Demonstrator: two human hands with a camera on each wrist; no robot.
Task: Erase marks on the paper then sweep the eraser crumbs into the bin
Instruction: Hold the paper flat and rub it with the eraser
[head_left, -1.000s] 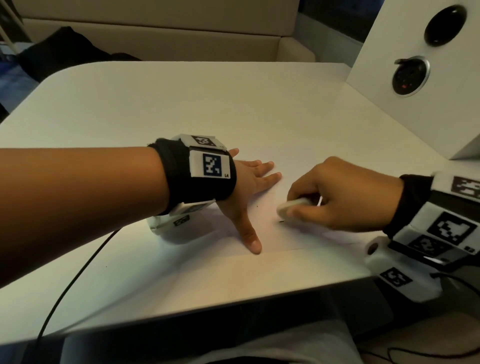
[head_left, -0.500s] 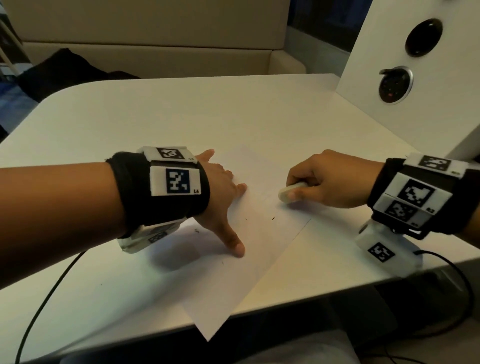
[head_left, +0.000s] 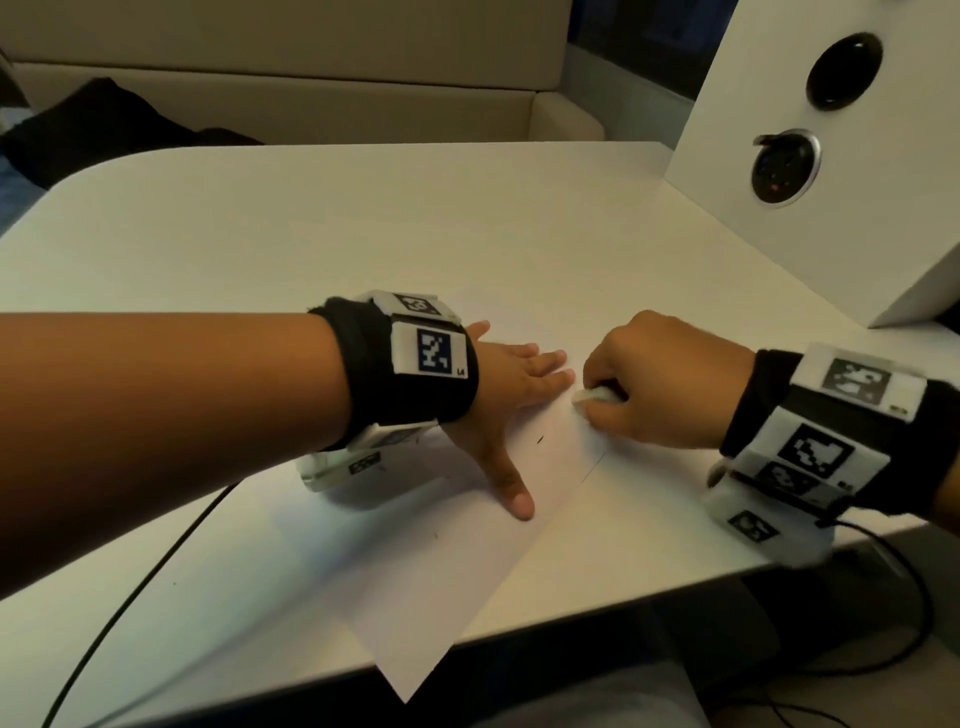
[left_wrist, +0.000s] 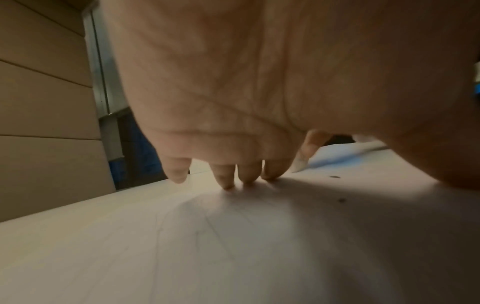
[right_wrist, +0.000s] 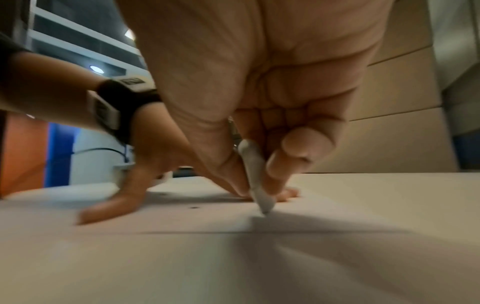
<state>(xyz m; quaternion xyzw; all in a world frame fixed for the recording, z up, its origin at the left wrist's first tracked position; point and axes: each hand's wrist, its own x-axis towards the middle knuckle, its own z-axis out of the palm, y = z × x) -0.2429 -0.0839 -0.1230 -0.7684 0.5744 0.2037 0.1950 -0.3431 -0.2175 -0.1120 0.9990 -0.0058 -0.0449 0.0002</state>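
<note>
Room: pale cushioned seating runs behind a white bench (head_left: 311, 218), dim light, a dark bundle (head_left: 104, 135) lying on the seat at the far left
Paper: a white sheet (head_left: 415, 597) lies skewed on the bench, one corner hanging over the near edge
Left hand: the left hand (head_left: 511, 395) lies flat on the sheet, fingers spread and straight, thumb stretched toward the near edge, pinning the paper down
Right hand: the right hand (head_left: 660, 379) has its grip curled round a white eraser (head_left: 592, 396), pinched between thumb and fingers, the tip set on the paper just beside the left fingertips
Eraser up close: from the right wrist view the eraser (right_wrist: 257, 179) stands tilted, its point touching the sheet
Progress: I judge the rubbing stage to be under way; a short dark stroke (head_left: 540, 440) and a thin line (head_left: 595, 462) remain on the sheet, so erasing is not finished
Left to do: clear those marks, then gather the crumbs; a few dark specks (left_wrist: 342, 200) sit on the surface; sweeping has not begun
Bin: no bin shows in any view, so I cannot tell where the crumbs must go
Around: a white box with two round sockets (head_left: 831, 171) stands at the far right, well apart from the hands; a black cable (head_left: 130, 597) trails across the bench near the left forearm
In the way: nothing blocks the eraser; the overhanging corner could let the sheet slip if the left hand lifts
</note>
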